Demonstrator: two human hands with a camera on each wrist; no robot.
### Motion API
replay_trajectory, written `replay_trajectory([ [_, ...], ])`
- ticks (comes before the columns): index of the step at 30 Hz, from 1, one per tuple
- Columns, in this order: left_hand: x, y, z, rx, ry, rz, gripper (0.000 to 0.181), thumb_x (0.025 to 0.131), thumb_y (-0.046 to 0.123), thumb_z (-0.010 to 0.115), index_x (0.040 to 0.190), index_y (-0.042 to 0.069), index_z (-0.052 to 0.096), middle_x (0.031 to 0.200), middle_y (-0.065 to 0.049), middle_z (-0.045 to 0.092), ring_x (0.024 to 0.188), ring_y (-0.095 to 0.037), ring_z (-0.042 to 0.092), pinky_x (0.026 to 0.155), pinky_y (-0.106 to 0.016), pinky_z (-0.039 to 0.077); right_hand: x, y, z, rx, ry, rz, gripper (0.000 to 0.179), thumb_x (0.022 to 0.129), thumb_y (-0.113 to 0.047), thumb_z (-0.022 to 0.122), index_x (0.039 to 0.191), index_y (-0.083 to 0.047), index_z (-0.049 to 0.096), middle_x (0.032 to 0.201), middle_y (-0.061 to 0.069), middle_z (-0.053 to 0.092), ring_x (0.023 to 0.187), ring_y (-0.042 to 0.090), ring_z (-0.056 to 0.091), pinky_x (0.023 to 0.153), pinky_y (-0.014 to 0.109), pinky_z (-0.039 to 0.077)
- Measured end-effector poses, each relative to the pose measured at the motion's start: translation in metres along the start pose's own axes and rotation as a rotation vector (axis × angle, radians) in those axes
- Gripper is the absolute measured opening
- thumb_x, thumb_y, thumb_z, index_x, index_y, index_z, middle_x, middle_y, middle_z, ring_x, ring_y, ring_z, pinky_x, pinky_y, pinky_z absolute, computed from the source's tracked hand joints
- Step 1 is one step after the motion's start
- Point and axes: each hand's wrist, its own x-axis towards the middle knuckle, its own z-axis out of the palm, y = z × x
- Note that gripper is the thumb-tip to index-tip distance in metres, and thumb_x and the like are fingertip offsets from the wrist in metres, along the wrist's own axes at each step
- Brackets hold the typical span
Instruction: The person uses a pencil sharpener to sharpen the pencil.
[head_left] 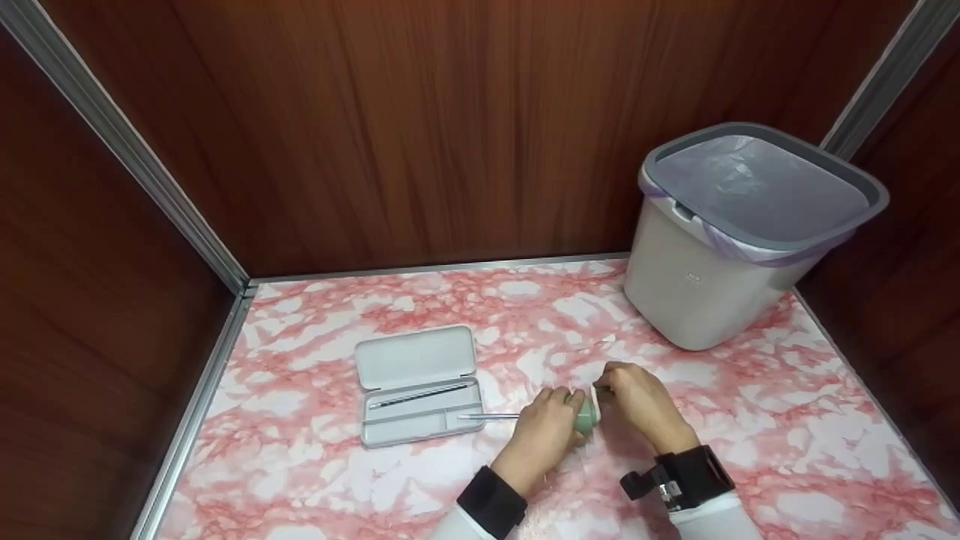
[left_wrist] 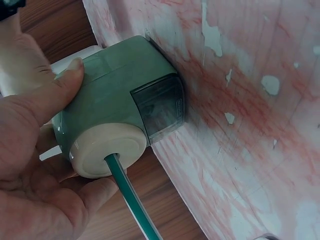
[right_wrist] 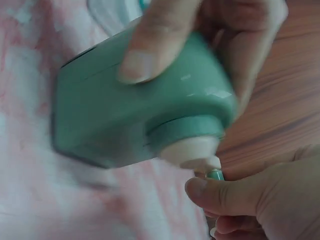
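My left hand (head_left: pixel 544 427) grips a green crank pencil sharpener (left_wrist: pixel 115 80), thumb on one side and fingers around the other. A pencil (left_wrist: pixel 131 197) with a green side stands in the hole of the sharpener's cream front disc, and its other end points left over the pencil case (head_left: pixel 405 431) in the head view. The sharpener's dark see-through shavings drawer (left_wrist: pixel 162 107) faces the table. On the sharpener's opposite end, my right hand (right_wrist: pixel 255 200) pinches the small crank handle (right_wrist: pixel 216 175) between thumb and fingers.
The grey pencil case lies open, its lid (head_left: pixel 416 356) folded back; a dark striped pencil (head_left: pixel 427 394) rests in its upper compartment. At the back right stands a light grey trash bin (head_left: pixel 697 285) with a purple liner. Brown wood-grain panels (head_left: pixel 450 135) enclose the red-and-white marbled table (head_left: pixel 300 420).
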Motion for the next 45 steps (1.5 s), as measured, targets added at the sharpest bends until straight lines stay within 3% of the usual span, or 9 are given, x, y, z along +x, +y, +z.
replay_trajectory([
  [5, 0.000, 0.000, 0.001, 0.016, 0.027, 0.006, 0.063, 0.071, 0.041, 0.085, 0.124, 0.015, 0.064, 0.106, -0.001, 0.063, 0.094, -0.019, 0.059, 0.071, -0.029, 0.054, -0.004, 0.003, 0.012, 0.013, -0.065, 0.052, 0.026, 0.068, 0.009, 0.071, 0.064, -0.017, 0.070, 0.067, -0.004, 0.057, 0.060, 0.009, 0.050, 0.053, 0.029, 0.042],
  [13, 0.000, 0.000, 0.002, 0.032, 0.057, -0.001, 0.061, 0.071, 0.042, 0.085, 0.122, 0.015, 0.064, 0.105, -0.001, 0.063, 0.093, -0.018, 0.060, 0.071, -0.028, 0.054, -0.021, -0.003, 0.019, 0.051, -0.126, 0.032, 0.024, 0.064, 0.008, 0.068, 0.058, -0.012, 0.057, 0.059, -0.009, 0.052, 0.052, 0.007, 0.043, 0.049, 0.029, 0.041],
  [25, 0.000, 0.001, 0.002, 0.044, 0.059, -0.007, 0.061, 0.071, 0.041, 0.085, 0.122, 0.014, 0.065, 0.103, -0.001, 0.063, 0.092, -0.019, 0.060, 0.071, -0.028, 0.053, -0.037, -0.023, -0.018, 0.042, -0.155, -0.166, 0.034, 0.063, 0.014, 0.064, 0.053, -0.017, 0.057, 0.059, -0.014, 0.046, 0.057, -0.001, 0.035, 0.048, 0.020, 0.031],
  [30, -0.001, 0.002, 0.003, 0.023, 0.059, -0.006, 0.059, 0.070, 0.040, 0.086, 0.118, 0.015, 0.065, 0.100, 0.000, 0.063, 0.090, -0.018, 0.060, 0.070, -0.028, 0.054, -0.036, -0.022, -0.033, 0.103, -0.121, -0.215, 0.032, 0.063, 0.012, 0.073, 0.059, -0.018, 0.065, 0.061, -0.016, 0.049, 0.059, -0.002, 0.043, 0.051, 0.021, 0.037],
  [33, -0.001, 0.003, 0.003, 0.010, 0.053, -0.008, 0.059, 0.069, 0.040, 0.086, 0.118, 0.015, 0.065, 0.101, 0.000, 0.063, 0.090, -0.018, 0.060, 0.069, -0.028, 0.054, -0.032, -0.020, -0.039, 0.152, -0.115, -0.190, 0.021, 0.066, 0.005, 0.082, 0.070, -0.015, 0.074, 0.066, -0.014, 0.057, 0.062, 0.001, 0.052, 0.056, 0.024, 0.045],
  [37, -0.002, 0.003, 0.002, 0.000, 0.048, -0.012, 0.059, 0.069, 0.039, 0.086, 0.120, 0.016, 0.065, 0.102, 0.000, 0.063, 0.090, -0.018, 0.060, 0.069, -0.029, 0.054, -0.025, -0.019, -0.040, 0.170, -0.076, -0.112, 0.017, 0.067, 0.001, 0.084, 0.077, -0.010, 0.076, 0.071, -0.011, 0.061, 0.065, 0.004, 0.057, 0.059, 0.026, 0.050],
  [42, 0.000, 0.001, 0.003, 0.008, 0.056, -0.004, 0.060, 0.070, 0.039, 0.086, 0.121, 0.015, 0.065, 0.104, -0.001, 0.063, 0.092, -0.019, 0.060, 0.070, -0.029, 0.054, -0.012, -0.014, -0.028, 0.099, 0.058, -0.030, 0.017, 0.067, 0.001, 0.085, 0.077, -0.010, 0.077, 0.073, -0.007, 0.063, 0.068, 0.010, 0.062, 0.062, 0.029, 0.052],
  [45, 0.000, 0.000, 0.003, 0.021, 0.053, 0.004, 0.063, 0.070, 0.040, 0.086, 0.124, 0.015, 0.065, 0.107, -0.002, 0.064, 0.094, -0.019, 0.060, 0.073, -0.029, 0.054, -0.005, -0.010, -0.017, 0.068, 0.089, 0.009, 0.015, 0.068, 0.001, 0.085, 0.076, -0.008, 0.077, 0.071, -0.005, 0.063, 0.067, 0.014, 0.064, 0.062, 0.031, 0.052],
])
